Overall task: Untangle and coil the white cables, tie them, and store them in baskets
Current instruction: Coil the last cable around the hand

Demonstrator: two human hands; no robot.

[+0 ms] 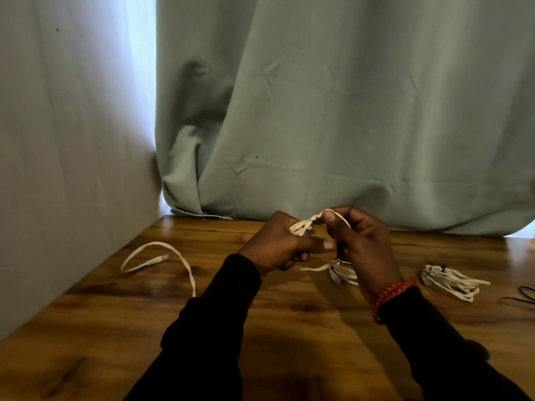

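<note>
Winding a white cable between two hands

Holding the white cable point(304, 224) above the wooden table point(115, 328), both hands work close together in front of the grey-green curtain point(318, 111). The left hand point(275, 244) has its fingers curled around several turns of the cable, so the small coil sits on its far side. The right hand point(359, 241) pinches one strand between thumb and forefinger, just beside the left fingers, and this strand goes over the top of the right forefinger. The short piece between the two hands lies roughly left to right, a little higher on the right. The loose tail point(162, 261) of the same cable, as far as I can judge, runs down behind the left sleeve and lies on the table to the left, with its plug near the wall. For this reason the next turn must probably pull the slack from the left side, and the left hand is the nearer one to it.

Two bundles are already lying on the table: one bundle point(344, 274) just under the right hand and another bundle point(451, 282) further right, which seems to have a dark tie. A dark band point(521, 296) lies at the right edge. No basket is in view. I can read no brand, label or writing anywhere
</note>
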